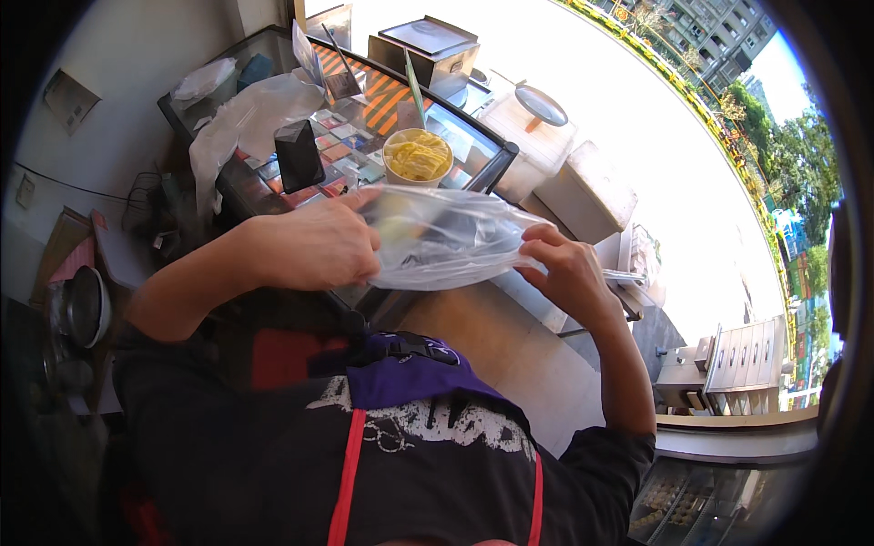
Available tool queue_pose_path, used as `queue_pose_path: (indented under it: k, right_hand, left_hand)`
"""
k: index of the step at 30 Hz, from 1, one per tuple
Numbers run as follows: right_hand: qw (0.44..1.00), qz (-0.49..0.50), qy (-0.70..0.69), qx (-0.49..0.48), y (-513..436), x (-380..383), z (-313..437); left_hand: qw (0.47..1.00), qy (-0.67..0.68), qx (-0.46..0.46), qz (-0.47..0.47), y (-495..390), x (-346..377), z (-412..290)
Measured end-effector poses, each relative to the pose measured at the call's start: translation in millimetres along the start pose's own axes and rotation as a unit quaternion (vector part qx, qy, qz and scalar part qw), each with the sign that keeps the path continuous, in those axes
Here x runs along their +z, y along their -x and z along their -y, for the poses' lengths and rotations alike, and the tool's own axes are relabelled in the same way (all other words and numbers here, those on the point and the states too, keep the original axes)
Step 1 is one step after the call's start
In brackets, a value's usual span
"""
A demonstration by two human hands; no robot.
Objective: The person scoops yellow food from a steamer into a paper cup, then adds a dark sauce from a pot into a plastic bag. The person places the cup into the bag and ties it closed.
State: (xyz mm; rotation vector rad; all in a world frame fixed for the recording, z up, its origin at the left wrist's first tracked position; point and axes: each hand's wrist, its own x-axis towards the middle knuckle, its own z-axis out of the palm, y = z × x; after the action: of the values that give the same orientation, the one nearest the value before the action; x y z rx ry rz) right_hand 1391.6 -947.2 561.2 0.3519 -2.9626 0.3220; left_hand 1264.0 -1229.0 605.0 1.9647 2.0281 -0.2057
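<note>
A clear plastic bag (450,239) is stretched between my two hands above the near edge of a glass-topped table. My left hand (321,239) grips the bag's left side, and my right hand (567,266) pinches its right end. Just beyond the bag, on the glass top, stands a round paper tub (418,158) filled with yellow food pieces, its kind unclear. Left of the tub lies a black smartphone (299,157). Behind the phone, a heap of thin whitish plastic bags (256,116) hangs over the table's left edge.
The glass table's dark frame (502,164) ends in a corner just beyond my right hand. Past it are a metal box (427,48), a translucent lidded container (529,130) and a pale box (590,184). A metal pan (87,307) stands at the far left by the wall.
</note>
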Motion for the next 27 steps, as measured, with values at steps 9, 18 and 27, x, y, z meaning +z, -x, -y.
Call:
queue_pose_path:
  k: [9,18,27]
  right_hand:
    - [0.999,-0.003,-0.018,-0.038,-11.0,14.3,14.0]
    - [0.942,0.046,-0.328,-0.051,-15.2,4.0,6.7]
    - [0.82,-0.046,-0.545,0.169,-71.5,54.7,-44.2]
  left_hand:
    - [0.966,-0.16,-0.199,-0.025,36.7,11.4,-19.0]
    - [0.96,-0.08,-0.115,-0.242,58.9,22.0,-24.6]
    - [0.977,0.002,-0.042,-0.208,71.7,29.8,-35.4]
